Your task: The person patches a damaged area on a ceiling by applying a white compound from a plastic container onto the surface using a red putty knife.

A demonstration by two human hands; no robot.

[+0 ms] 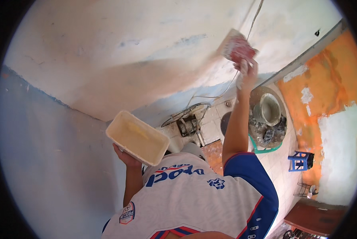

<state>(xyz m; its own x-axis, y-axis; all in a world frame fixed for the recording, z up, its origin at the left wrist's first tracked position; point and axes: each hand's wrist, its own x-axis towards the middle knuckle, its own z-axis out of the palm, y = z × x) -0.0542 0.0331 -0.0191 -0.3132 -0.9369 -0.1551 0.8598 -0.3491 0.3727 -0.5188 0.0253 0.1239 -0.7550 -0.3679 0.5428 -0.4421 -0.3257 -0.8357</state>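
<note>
By the wall (107, 47), our tub (137, 138) could tip if our left hand (125, 156), clasped on its edge, slips; our red tool (239, 47), clamped in our right hand (248, 70), could snag the cord (254, 19) just beside it. The wall looks patchy, the tub boxy and round-cornered, the cord thin.

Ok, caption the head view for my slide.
The right hand holds a blurred red tool up by the pale wall; the left hand holds a cream rectangular tub.
</note>
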